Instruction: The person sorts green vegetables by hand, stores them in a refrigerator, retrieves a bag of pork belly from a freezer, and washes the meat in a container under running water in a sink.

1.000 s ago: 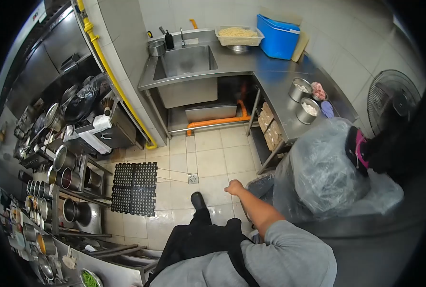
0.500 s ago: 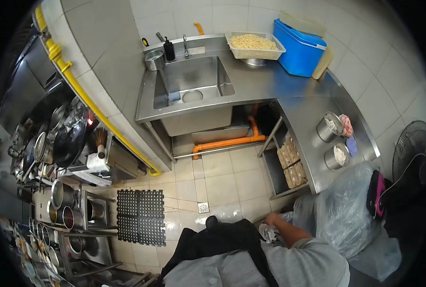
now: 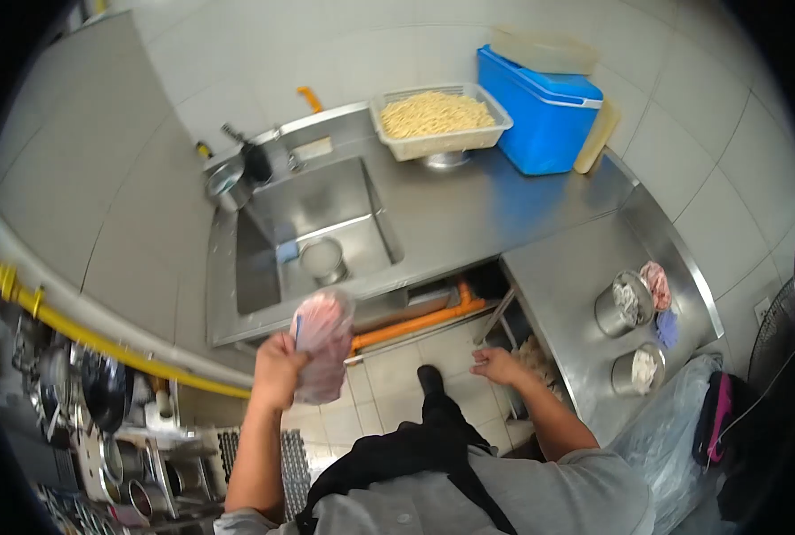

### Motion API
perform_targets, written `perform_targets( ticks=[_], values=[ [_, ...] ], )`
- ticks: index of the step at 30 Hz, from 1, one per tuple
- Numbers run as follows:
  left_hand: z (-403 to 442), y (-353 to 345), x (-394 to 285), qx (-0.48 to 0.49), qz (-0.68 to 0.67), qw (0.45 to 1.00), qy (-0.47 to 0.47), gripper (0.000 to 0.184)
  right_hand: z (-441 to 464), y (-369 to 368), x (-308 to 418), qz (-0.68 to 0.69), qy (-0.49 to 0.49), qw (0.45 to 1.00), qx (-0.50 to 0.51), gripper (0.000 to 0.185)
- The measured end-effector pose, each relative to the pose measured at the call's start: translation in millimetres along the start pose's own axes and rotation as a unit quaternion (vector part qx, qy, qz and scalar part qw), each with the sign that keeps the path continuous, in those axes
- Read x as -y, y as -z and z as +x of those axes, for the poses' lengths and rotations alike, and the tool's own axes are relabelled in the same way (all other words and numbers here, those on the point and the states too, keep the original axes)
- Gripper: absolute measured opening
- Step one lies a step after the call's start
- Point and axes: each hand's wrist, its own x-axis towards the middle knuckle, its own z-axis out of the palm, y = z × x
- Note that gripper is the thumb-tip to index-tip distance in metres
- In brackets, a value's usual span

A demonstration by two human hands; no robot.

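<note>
My left hand [image 3: 278, 367] is closed on a clear plastic bag of pinkish meat [image 3: 324, 348], held up in front of the sink's front edge. Beyond the bag lies the steel sink [image 3: 277, 281], with a round metal container [image 3: 323, 259] and a blue sponge [image 3: 287, 251] inside. My right hand [image 3: 497, 366] hovers over the floor beside the right-hand counter, fingers curled in, and I see nothing in it.
A basket of pale noodle-like strips [image 3: 437, 122] stands on the steel counter beside a blue cooler [image 3: 540, 111]. Two metal pots [image 3: 613, 316] [image 3: 629, 374] sit on the right counter. A plastic-covered pile [image 3: 669, 415] is at my right, and cookware [image 3: 107, 392] at my left.
The bag of meat has come into view in my left hand. My right hand has moved forward from my side, and the view has shifted nearer the sink.
</note>
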Motion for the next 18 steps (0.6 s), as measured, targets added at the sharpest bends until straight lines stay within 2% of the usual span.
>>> perform_targets(
  ticks=[2, 3, 4, 5, 6, 7, 8, 9, 10, 11, 13, 14, 15, 16, 18],
  values=[
    [66.0, -43.3, -61.6, 0.042, -0.108, 0.992, 0.044, 0.025, 53.5, 65.2, 31.8, -0.014, -0.02, 0.999, -0.027, 0.051],
    [98.9, -69.5, -81.0, 0.053, -0.105, 0.992, 0.037, 0.025, 62.7, 105.1, 69.6, 0.032, -0.005, 0.996, -0.08, 0.054],
    [133.9, -98.9, -92.5, 0.087, -0.171, 0.981, 0.042, 0.018, 74.8, 146.9, 102.5, 0.075, 0.013, 0.989, -0.13, 0.056],
    [165.3, -127.2, -100.1, 0.118, -0.236, 0.963, 0.05, 0.012, 103.0, 183.8, 109.7, 0.041, 0.028, 0.981, -0.189, 0.059],
    [194.1, -157.3, -109.7, 0.148, -0.239, 0.958, 0.063, 0.012, 131.6, 222.1, 114.6, 0.004, 0.042, 0.969, -0.244, 0.061],
    [220.3, -189.1, -117.2, 0.176, -0.244, 0.951, 0.076, 0.011, 168.1, 262.6, 108.2, -0.072, 0.098, 0.937, -0.328, 0.064],
    [246.0, -221.0, -117.0, 0.174, -0.232, 0.954, 0.08, 0.009, 180.7, 308.0, 138.9, -0.096, 0.169, 0.898, -0.396, 0.066],
    [268.5, -250.2, -116.4, 0.17, -0.22, 0.957, 0.084, 0.008, 181.1, 347.1, 190.5, -0.099, 0.127, 0.884, -0.439, 0.064],
    [285.6, -273.8, -117.6, 0.171, -0.176, 0.968, 0.06, 0.011, 204.8, 385.7, 199.5, -0.129, 0.175, 0.849, -0.481, 0.064],
    [297.2, -292.8, -119.3, 0.169, -0.133, 0.976, 0.039, 0.015, 223.9, 417.8, 211.4, -0.16, 0.166, 0.843, -0.486, 0.064],
    [324.4, -314.9, -132.5, 0.18, -0.165, 0.968, 0.06, 0.023, 252.6, 457.2, 235.3, -0.226, 0.141, 0.835, -0.482, 0.067],
    [337.1, -325.5, -128.7, 0.176, -0.149, 0.972, 0.035, 0.029, 268.0, 472.3, 245.1, -0.26, 0.13, 0.828, -0.479, 0.07],
    [348.2, -332.6, -121.7, 0.169, -0.134, 0.976, 0.009, 0.034, 289.0, 490.0, 246.9, -0.317, 0.132, 0.795, -0.5, 0.074],
    [351.9, -331.1, -114.6, 0.148, -0.148, 0.978, 0.022, 0.034, 309.2, 511.2, 244.1, -0.371, 0.136, 0.757, -0.52, 0.078],
    [362.3, -322.5, -105.4, 0.171, -0.067, 0.983, 0.01, 0.043, 351.3, 570.0, 238.1, -0.45, 0.165, 0.668, -0.569, 0.089]
  ],
)
